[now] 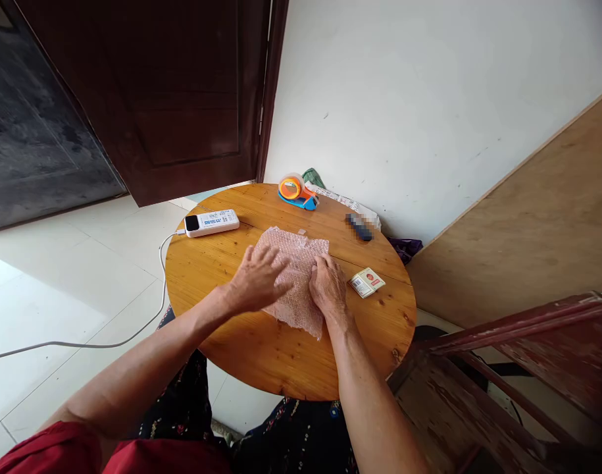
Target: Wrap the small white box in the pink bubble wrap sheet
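– Left hand (pixel 262 276), fingers spread and grasping nothing, over the left side of a bubble-wrap sheet (pixel 303 306); which hand is nearer it?

– Right hand (pixel 327 283), curled at its right edge, whether gripping I cannot tell; the sheet lies between both, its long axis seeming to run near to far

– And around it?

– Round wooden table (pixel 266 365), tape dispenser (pixel 298 192) near the far rim, printed packet (pixel 367 282) at right; beyond, dark red door (pixel 182 79) and white wall (pixel 419 99)

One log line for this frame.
left hand: spread over pinkish translucent bubble wrap | right hand: on its right edge | surface: round wooden table
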Demonstrator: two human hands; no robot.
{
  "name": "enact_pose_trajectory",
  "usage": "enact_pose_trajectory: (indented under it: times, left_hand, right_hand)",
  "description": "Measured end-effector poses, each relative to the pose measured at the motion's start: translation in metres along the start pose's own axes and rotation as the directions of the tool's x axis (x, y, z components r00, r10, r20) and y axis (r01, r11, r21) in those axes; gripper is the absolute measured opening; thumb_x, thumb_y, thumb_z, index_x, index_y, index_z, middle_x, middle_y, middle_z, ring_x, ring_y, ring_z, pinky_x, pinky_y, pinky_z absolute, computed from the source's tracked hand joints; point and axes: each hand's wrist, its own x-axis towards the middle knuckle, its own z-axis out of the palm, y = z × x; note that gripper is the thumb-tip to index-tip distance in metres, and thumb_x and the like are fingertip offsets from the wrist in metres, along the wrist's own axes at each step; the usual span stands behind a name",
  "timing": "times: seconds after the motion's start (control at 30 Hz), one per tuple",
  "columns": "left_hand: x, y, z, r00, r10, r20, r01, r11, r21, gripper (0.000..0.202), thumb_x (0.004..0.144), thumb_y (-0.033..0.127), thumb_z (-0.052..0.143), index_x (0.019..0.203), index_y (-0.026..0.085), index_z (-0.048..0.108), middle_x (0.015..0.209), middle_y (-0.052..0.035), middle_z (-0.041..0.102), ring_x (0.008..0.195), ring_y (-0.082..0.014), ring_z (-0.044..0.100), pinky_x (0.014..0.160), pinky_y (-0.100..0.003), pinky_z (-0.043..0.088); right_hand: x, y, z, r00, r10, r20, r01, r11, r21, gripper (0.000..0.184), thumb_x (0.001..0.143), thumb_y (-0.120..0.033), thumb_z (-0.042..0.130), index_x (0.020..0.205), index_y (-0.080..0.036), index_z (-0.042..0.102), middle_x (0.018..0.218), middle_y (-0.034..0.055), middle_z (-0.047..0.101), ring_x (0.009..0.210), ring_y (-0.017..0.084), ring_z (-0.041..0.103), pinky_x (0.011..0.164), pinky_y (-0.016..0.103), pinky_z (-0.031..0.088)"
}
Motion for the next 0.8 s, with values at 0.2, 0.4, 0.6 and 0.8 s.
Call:
enact_pose_trajectory:
  times: [0.2, 0.4, 0.6, 0.8]
  left_hand:
    - [-0.048, 0.033, 0.029, 0.96, 0.279, 0.036, -0.273, 0.955, -0.117, 0.065, 0.098, 0.063, 0.03, 0.147, 0.023, 0.044, 0.161, -0.0147, 0.032, 0.15, -0.0375, 0.023, 0.117, -0.069, 0.016]
    - [-0.057, 0.03, 0.047, 0.97, 0.237, -0.058, -0.244, 0.954, -0.177, 0.066, 0.096, 0.067, 0.03, 0.144, 0.025, 0.048, 0.159, -0.0116, 0.037, 0.15, -0.0343, 0.025, 0.121, -0.067, 0.009]
    - [-0.056, 0.03, 0.045, 0.966, 0.238, -0.099, -0.254, 0.946, -0.203, 0.062, 0.096, 0.066, 0.034, 0.142, 0.028, 0.051, 0.158, -0.009, 0.039, 0.149, -0.0328, 0.027, 0.122, -0.065, 0.01]
    - [-0.056, 0.03, 0.047, 0.965, 0.247, -0.09, -0.261, 0.941, -0.216, 0.069, 0.094, 0.07, 0.033, 0.143, 0.025, 0.05, 0.158, -0.0122, 0.037, 0.149, -0.036, 0.025, 0.12, -0.069, 0.007]
  right_hand:
    - [-0.001, 0.001, 0.002, 0.999, -0.008, -0.038, 0.009, 0.999, 0.031, 0.037, 0.095, -0.012, 0.035, 0.121, -0.01, 0.062, 0.132, 0.0196, 0.06, 0.119, 0.031, 0.055, 0.101, 0.044, 0.041]
    - [0.001, -0.002, -0.002, 0.999, -0.008, -0.05, 0.012, 0.996, 0.083, 0.038, 0.094, -0.016, 0.037, 0.12, -0.011, 0.064, 0.136, 0.0198, 0.058, 0.126, 0.031, 0.053, 0.105, 0.047, 0.041]
    - [-0.003, 0.022, -0.056, 0.993, -0.085, -0.079, 0.091, 0.994, 0.065, 0.038, 0.09, -0.031, 0.052, 0.124, -0.019, 0.063, 0.138, 0.015, 0.057, 0.129, 0.032, 0.052, 0.107, 0.048, 0.04]
    - [-0.025, 0.086, -0.076, 0.949, 0.312, 0.03, -0.31, 0.949, -0.062, 0.056, 0.079, -0.037, 0.062, 0.13, -0.014, 0.058, 0.125, 0.0197, 0.066, 0.115, 0.036, 0.061, 0.095, 0.049, 0.047]
